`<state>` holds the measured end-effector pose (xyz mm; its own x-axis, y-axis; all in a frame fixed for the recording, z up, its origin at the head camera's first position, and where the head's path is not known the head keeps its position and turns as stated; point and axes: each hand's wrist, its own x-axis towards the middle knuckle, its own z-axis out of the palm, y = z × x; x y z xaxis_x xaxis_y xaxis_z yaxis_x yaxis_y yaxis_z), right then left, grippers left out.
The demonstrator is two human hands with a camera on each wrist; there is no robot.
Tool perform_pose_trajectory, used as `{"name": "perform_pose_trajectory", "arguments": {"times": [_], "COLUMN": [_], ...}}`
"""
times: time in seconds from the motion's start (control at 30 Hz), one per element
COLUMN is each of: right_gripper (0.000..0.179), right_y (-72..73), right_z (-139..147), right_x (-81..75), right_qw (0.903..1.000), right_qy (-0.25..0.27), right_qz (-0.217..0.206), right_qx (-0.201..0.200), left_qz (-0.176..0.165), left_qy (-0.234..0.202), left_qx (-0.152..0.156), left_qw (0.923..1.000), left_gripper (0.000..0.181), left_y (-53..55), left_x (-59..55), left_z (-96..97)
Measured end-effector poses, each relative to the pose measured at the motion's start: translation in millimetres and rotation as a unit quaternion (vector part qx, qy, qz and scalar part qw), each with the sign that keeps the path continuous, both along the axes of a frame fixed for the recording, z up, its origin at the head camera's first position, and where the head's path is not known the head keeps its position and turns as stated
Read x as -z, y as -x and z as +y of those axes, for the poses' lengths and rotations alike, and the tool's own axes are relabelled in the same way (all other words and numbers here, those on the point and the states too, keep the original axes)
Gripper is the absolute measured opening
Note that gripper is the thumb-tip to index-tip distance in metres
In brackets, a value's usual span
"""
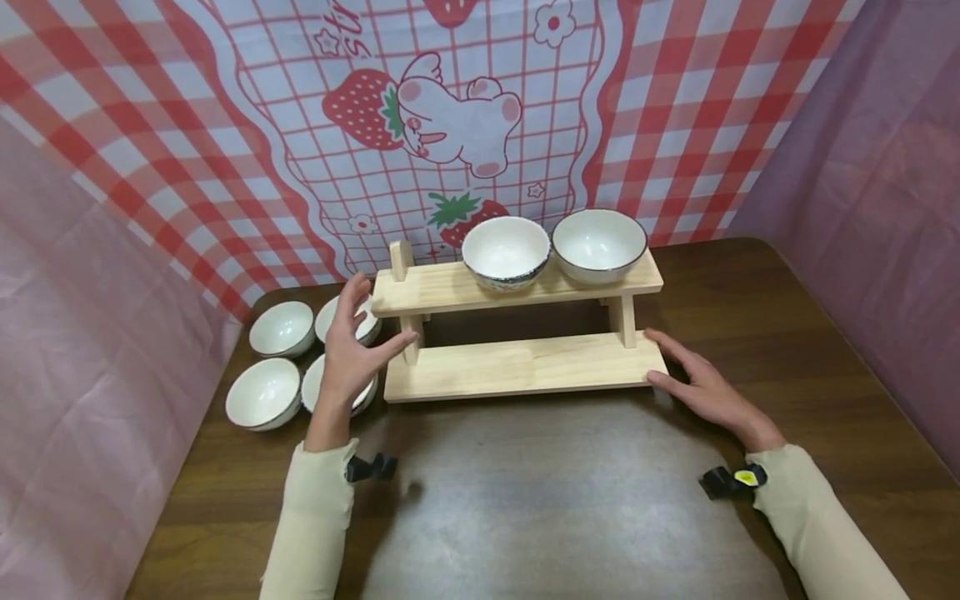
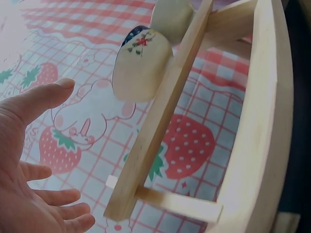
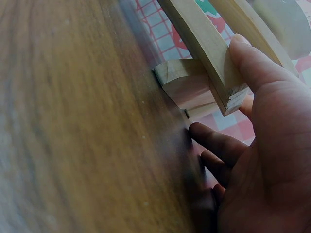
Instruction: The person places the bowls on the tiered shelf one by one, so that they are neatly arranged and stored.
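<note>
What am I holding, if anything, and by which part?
The left hand holds nothing. The right hand touches the wooden rack at the right end of its lower board; whether it grips cannot be told.

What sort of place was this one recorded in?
Probably a makeshift recording booth, though the wider room is out of view: a strawberry-print cloth hangs behind the table, and pink drapes stand on both sides.

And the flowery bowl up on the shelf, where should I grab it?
I'd pinch the flowery bowl by its left rim, coming from above and the left. It stands upright with its mouth open, so the rim seems reachable; the shelf is bare on that side, while the other bowl crowds its right.
</note>
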<state>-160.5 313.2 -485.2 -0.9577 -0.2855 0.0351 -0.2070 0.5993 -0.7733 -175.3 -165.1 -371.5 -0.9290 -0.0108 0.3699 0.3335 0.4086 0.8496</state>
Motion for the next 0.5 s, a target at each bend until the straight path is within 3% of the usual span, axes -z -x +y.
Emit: {"name": "perform_pose_trajectory", "arguments": {"times": [0.27, 0.5], "right_gripper": [0.069, 0.068], "right_y": [-0.3, -0.7], "right_z": [0, 0], "right_x": [2.6, 4.0], "right_qw": [0.9997, 0.999], "right_qy": [0.007, 0.017], "right_qz": [0.023, 0.039], "right_qx": [-0.008, -0.012], "left_qz": [-0.011, -0.026], "left_qy": [0.003, -0.006], "left_qx": [-0.021, -0.039], "left_qw": [0.9997, 0.9989], "left_gripper": [0.096, 0.097], "left_y": [-8.7, -17.4], "left_x": [8.9, 9.9], "left_z": [-20.1, -36.3]}}
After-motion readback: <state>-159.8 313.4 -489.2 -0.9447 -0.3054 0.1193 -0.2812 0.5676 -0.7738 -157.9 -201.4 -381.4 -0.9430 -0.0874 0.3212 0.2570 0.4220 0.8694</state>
